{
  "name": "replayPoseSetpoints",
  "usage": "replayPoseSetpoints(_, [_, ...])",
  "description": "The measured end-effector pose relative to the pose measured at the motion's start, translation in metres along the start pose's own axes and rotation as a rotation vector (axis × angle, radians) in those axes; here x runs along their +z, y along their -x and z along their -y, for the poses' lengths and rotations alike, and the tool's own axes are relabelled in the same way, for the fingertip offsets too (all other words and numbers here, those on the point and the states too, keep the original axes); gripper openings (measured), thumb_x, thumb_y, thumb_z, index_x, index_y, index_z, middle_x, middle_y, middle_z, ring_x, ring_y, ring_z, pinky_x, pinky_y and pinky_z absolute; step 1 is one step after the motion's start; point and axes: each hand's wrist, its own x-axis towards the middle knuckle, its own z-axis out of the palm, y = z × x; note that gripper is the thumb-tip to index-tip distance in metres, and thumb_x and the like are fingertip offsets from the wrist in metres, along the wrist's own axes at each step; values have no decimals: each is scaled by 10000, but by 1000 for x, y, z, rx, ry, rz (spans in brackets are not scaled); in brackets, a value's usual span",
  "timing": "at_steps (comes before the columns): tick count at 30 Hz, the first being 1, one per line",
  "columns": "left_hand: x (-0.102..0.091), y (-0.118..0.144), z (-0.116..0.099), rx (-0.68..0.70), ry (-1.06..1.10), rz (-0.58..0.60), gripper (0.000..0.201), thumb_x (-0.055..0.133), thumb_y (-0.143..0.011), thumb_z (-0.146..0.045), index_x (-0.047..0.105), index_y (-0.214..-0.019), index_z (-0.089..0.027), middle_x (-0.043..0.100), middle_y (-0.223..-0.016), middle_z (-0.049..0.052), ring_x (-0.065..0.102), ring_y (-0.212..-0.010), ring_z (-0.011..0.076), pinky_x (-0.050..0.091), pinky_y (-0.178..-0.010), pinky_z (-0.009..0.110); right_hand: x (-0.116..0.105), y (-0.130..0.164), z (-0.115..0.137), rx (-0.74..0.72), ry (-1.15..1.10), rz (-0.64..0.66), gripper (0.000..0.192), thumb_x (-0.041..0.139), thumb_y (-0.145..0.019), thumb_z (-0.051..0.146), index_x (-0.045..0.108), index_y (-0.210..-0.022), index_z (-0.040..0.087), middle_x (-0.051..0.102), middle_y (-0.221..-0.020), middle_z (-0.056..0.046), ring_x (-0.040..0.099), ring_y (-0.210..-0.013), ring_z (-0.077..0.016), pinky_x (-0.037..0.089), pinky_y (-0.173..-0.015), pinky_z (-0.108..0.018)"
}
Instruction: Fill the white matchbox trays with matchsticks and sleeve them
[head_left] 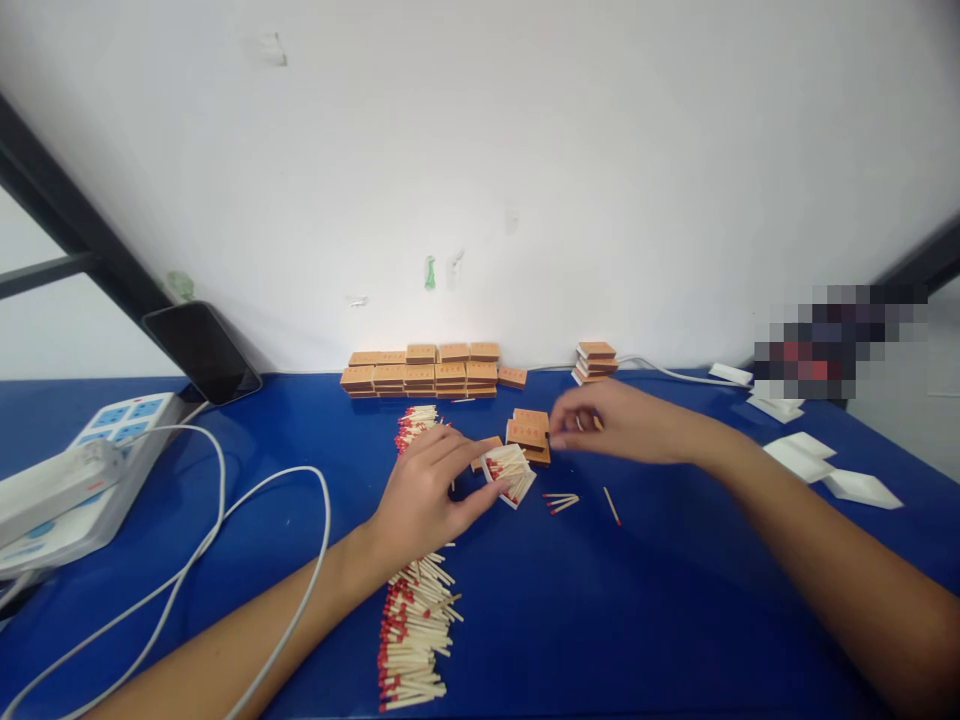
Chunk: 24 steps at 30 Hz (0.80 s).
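Note:
My left hand is closed on a small white matchbox tray, thumb at its near side and fingers at its far side. The tray is tilted and filled with red-tipped matches. Orange matchbox sleeves lie stacked just behind it. My right hand is beside that stack, its fingers curled together; what they hold, if anything, is hard to make out. Under and around my left forearm runs a long row of loose matches. A few matches and a single match lie below my right hand.
Rows of orange matchboxes stand against the wall, with a smaller stack to their right. White trays lie at the far right. A power strip, white cable and phone occupy the left.

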Motion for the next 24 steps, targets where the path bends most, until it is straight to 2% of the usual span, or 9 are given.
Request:
replayPoseSetpoints(1, [0, 0, -1, 6, -2, 4, 397, 776, -930, -331, 701, -1282, -163, 769, -998, 82, 679, -891, 223, 569, -838, 413, 3, 11, 1, -30, -126, 157, 241, 710, -903, 507, 765, -958, 279, 723, -813, -16, 674, -731, -193, 503, -640, -297])
replayPoseSetpoints(2, [-1, -1, -1, 13, -4, 7, 391, 776, -930, -329, 703, -1275, -162, 770, -1005, 84, 681, -897, 223, 569, -842, 412, 7, 21, 2, -12, -206, 227, 277, 741, -867, 534, 760, -972, 279, 728, -849, -26, 681, -760, -206, 508, -642, -303])
replayPoseSetpoints(5, [-1, -1, -3, 23, -16, 14, 378, 772, -934, -328, 704, -1266, -162, 772, -1030, 90, 680, -910, 223, 570, -851, 413, 24, 38, 4, 109, -290, 252, 335, 783, -812, 552, 707, -975, 269, 716, -898, -36, 653, -713, -202, 476, -583, -306])
replayPoseSetpoints(9, [-1, -1, 0, 14, -32, 25, 370, 777, -929, -326, 710, -1257, -169, 767, -1003, 88, 672, -898, 218, 572, -839, 404, 32, 42, 7, 92, -324, 257, 270, 649, -929, 525, 660, -883, 260, 690, -854, -32, 620, -669, -186, 445, -580, -310])
replayPoseSetpoints(13, [0, -2, 3, 10, -54, -4, 331, 800, -905, -324, 735, -1190, -168, 764, -1002, 94, 681, -920, 229, 578, -863, 409, 30, 43, 8, 78, -284, 206, 183, 592, -958, 396, 641, -865, 246, 692, -872, -43, 607, -669, -182, 440, -599, -319])
replayPoseSetpoints(20, [-1, -4, 3, 0, -56, 17, 366, 798, -910, -309, 720, -1241, -174, 755, -990, 84, 676, -899, 214, 577, -870, 400, 26, 42, 8, -4, -228, 141, 151, 613, -954, 339, 615, -858, 223, 654, -877, -34, 571, -725, -178, 402, -640, -312])
replayPoseSetpoints(24, [-1, -4, 3, 19, -57, -5, 352, 820, -887, -294, 728, -1195, -152, 756, -994, 91, 678, -899, 219, 572, -880, 410, 27, 43, 7, -24, -219, 137, 174, 587, -971, 307, 611, -825, 217, 649, -892, -38, 574, -747, -181, 397, -656, -312])
